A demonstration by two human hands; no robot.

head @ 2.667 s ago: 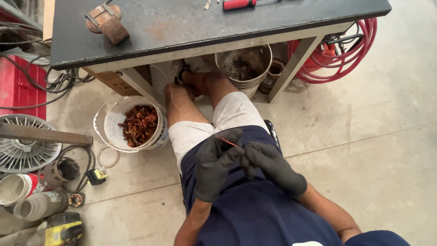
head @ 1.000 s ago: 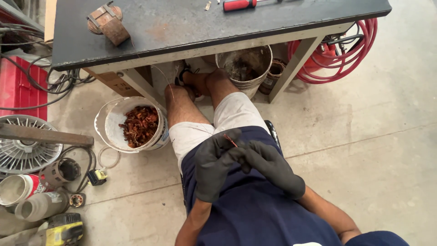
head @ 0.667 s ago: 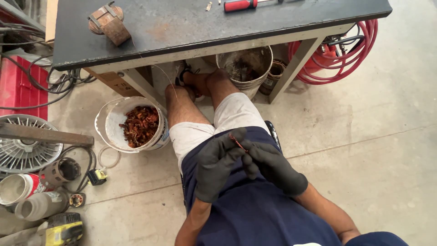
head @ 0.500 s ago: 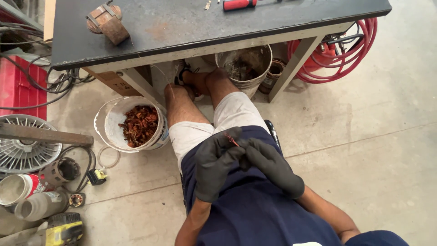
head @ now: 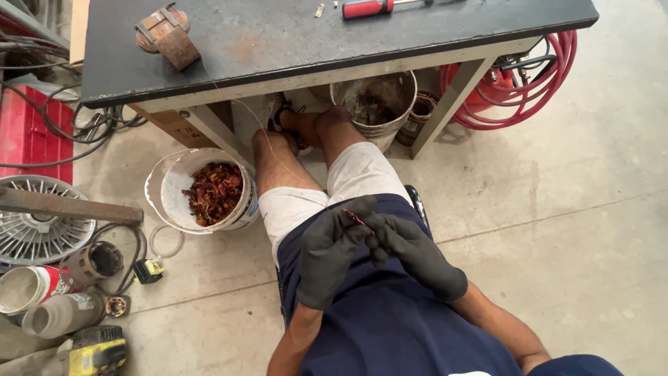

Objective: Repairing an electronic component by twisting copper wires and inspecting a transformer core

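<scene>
**Inspector:** State hand positions and grip.

**Operator:** My left hand (head: 332,257) and right hand (head: 410,252), both in black gloves, meet over my lap. Their fingertips pinch a short piece of copper wire (head: 353,216) from both sides. The grip is narrow and closed on the wire. A thin strand appears to run from it toward 11 o'clock, up to the table edge; I cannot tell where it ends.

**Inspector:** List containers and contents.

**Operator:** The white bucket (head: 170,182) stands on the floor at 9 o'clock from my hands, just beside my left knee. It holds a heap of tangled reddish-brown copper scrap (head: 214,191). The grey bucket (head: 403,87) stands under the table at 12 o'clock, near my feet. Its inside is dirty, with dark debris at the bottom; I cannot identify it. At 8 o'clock, on the floor, lie a red-and-white can (head: 28,287) and a grey cylinder (head: 61,315), both on their sides with open mouths.

**Inspector:** Table surface?

**Operator:** The dark table (head: 292,38) carries a red-handled screwdriver (head: 372,8) at 12 o'clock and a small wooden block assembly (head: 167,38) at 11 o'clock. A red hose (head: 536,97) is coiled at 1 o'clock.
</scene>
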